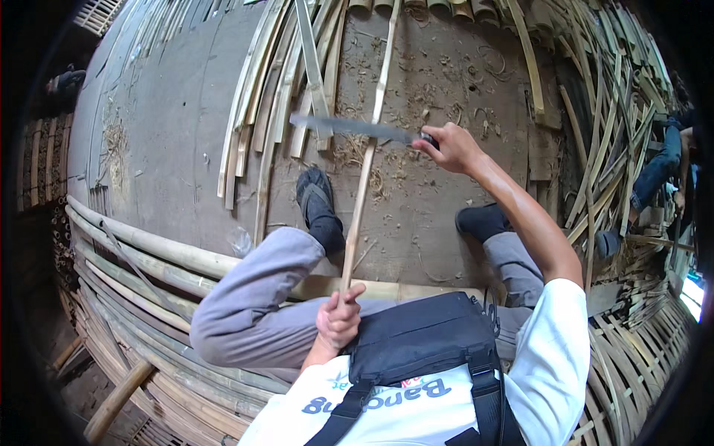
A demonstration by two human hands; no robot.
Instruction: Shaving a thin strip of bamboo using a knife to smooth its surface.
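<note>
A long, narrow bamboo strip (pixel 362 186) runs from near my lap away to the far edge of the view. Its near end sits in my left hand (pixel 338 320), with the fingers wrapped round it. My right hand (pixel 448 146) grips the dark handle of a machete (pixel 349 128). The long grey blade points left and lies across the strip about midway along it; its tip is slightly blurred. I cannot tell whether the edge bites into the bamboo or only touches it.
Several split bamboo slats (pixel 260 111) lie beyond my left foot. Shavings (pixel 379 178) litter the wooden floor. Thick bamboo poles (pixel 163 249) lie at left, and more strips (pixel 602 141) are piled at right. Another person's leg (pixel 658 167) shows at the far right.
</note>
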